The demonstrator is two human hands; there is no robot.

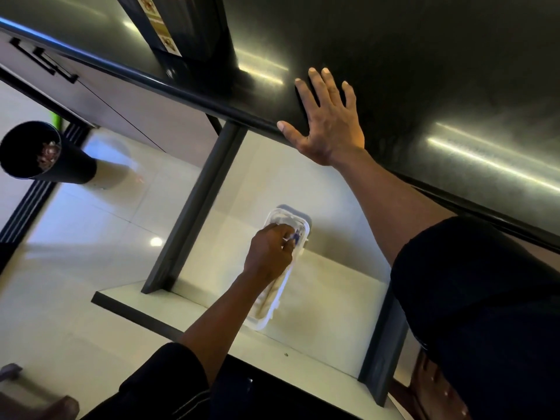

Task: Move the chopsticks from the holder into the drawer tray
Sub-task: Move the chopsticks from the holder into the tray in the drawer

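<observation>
Reaching into an open white drawer point(318, 298) under a glossy black table point(424, 71), left hand point(268, 253) has fingers pinched on chopsticks point(272, 294) in a white plastic oblong tray point(298, 218). Chopsticks lie along tray's long axis, front to back. Right hand point(328, 122) flat on table, fingers spread. Glossy pale tiled floor point(60, 298), black cylindrical bin point(65, 166).

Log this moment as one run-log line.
left hand: in tray, on chopsticks | right hand: flat on countertop | drawer: open
</observation>
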